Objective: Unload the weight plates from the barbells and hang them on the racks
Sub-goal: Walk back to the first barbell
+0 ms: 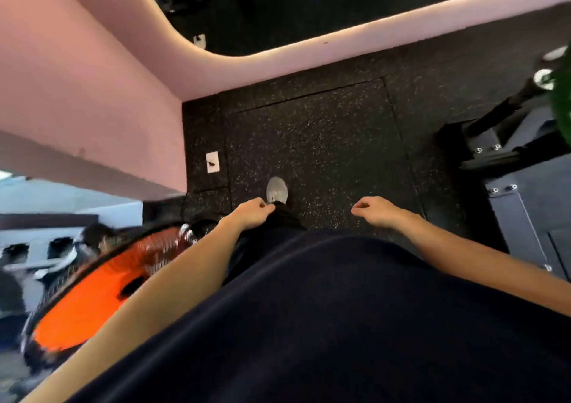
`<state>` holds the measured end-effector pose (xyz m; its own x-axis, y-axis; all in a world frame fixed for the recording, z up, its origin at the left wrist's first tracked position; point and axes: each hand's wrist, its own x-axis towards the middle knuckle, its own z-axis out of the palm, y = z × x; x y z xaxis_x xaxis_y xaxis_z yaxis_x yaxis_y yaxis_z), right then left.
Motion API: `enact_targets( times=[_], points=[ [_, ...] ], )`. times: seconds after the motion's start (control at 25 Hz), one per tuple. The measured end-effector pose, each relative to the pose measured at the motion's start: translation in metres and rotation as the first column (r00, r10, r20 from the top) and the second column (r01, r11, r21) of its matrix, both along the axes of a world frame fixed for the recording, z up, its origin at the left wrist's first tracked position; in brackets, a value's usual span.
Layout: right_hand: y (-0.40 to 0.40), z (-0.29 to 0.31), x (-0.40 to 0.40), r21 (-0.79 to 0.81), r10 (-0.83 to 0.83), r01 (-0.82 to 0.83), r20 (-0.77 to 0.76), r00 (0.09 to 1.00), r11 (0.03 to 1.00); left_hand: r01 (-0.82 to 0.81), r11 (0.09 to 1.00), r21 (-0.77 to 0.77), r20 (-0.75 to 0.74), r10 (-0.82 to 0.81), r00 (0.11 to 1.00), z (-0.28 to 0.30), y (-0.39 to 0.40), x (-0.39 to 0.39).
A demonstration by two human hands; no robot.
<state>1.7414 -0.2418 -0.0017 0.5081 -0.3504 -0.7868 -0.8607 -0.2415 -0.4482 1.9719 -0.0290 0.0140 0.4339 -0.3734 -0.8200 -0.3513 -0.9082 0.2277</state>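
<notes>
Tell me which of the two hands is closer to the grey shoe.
The left hand. Its knuckles sit right beside the grey shoe, almost overlapping it in the view, while the right hand hangs well off to the other side over bare speckled floor.

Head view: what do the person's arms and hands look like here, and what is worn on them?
Both forearms are bare from the frame edge to the hands, with no sleeve showing on them. The left hand and right hand wear no gloves, and no watch, band or ring is visible. A dark navy top covers the torso between the arms.
</notes>
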Motion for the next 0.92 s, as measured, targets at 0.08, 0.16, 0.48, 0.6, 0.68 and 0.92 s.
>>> enact_targets(
  times=[0.08,0.16,0.48,0.6,0.68,0.92],
  points=[
    [-0.022,-0.001,0.014,0.002,-0.096,0.096,-0.001,0.995,0.995,0.143,0.989,0.023,-0.017,-0.143,0.990,-0.003,-0.054,0.040],
    [-0.041,-0.005,0.030,0.006,-0.235,0.235,-0.008,0.972,0.972,0.306,0.952,0.015,-0.007,-0.306,0.952,-0.009,-0.110,0.076],
    [-0.047,0.001,0.088,0.029,-0.792,0.795,-0.061,0.607,0.607,0.812,0.584,0.020,-0.078,-0.808,0.583,-0.010,-0.300,0.150],
    [-0.029,0.006,0.096,0.024,-0.896,0.900,-0.087,0.436,0.436,0.899,0.439,-0.010,-0.099,-0.895,0.436,-0.012,-0.344,0.143],
    [-0.014,0.011,0.094,-0.009,-0.939,0.944,-0.111,0.326,0.329,0.945,0.327,-0.020,-0.112,-0.940,0.323,-0.013,-0.365,0.129],
    [0.031,0.020,0.077,-0.023,-0.990,0.997,-0.125,0.070,0.073,0.981,0.167,-0.095,-0.107,-0.982,0.157,-0.006,-0.386,0.085]
  ],
)
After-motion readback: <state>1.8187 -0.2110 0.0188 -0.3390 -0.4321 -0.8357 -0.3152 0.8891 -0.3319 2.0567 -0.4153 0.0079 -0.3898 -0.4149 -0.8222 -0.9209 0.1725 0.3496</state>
